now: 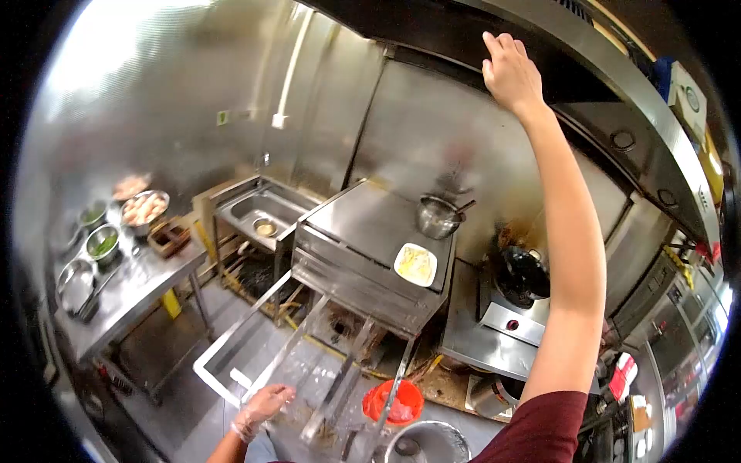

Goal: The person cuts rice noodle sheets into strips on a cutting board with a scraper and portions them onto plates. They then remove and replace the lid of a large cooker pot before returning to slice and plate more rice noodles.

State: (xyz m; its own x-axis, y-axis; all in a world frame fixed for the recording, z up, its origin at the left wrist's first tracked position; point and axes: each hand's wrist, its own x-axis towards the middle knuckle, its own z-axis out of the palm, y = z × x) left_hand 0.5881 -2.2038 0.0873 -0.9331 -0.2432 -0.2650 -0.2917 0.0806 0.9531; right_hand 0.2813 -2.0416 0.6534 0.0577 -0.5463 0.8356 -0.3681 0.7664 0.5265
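Observation:
My right hand [512, 71] is raised high at the top right, its fingers curled against the dark underside of the range hood [432, 35]; whether it grips anything there is hidden. Low in the view, my left hand [266, 403] hangs beside a white metal frame [212, 370], fingers loosely apart, with nothing visible in it. Between the two stands a steel counter [347, 224] with a square white plate of yellowish food [415, 265] near its front edge. Behind the plate is a metal pot [437, 219] with a handle sticking out.
At left, a steel table [139, 297] holds bowls of greens [102, 243] and pale pieces [145, 208]. A sink [266, 207] adjoins the counter. A black wok [519, 276] sits on the stove at right. On the floor are an orange bucket [414, 401] and a large metal pot [455, 444].

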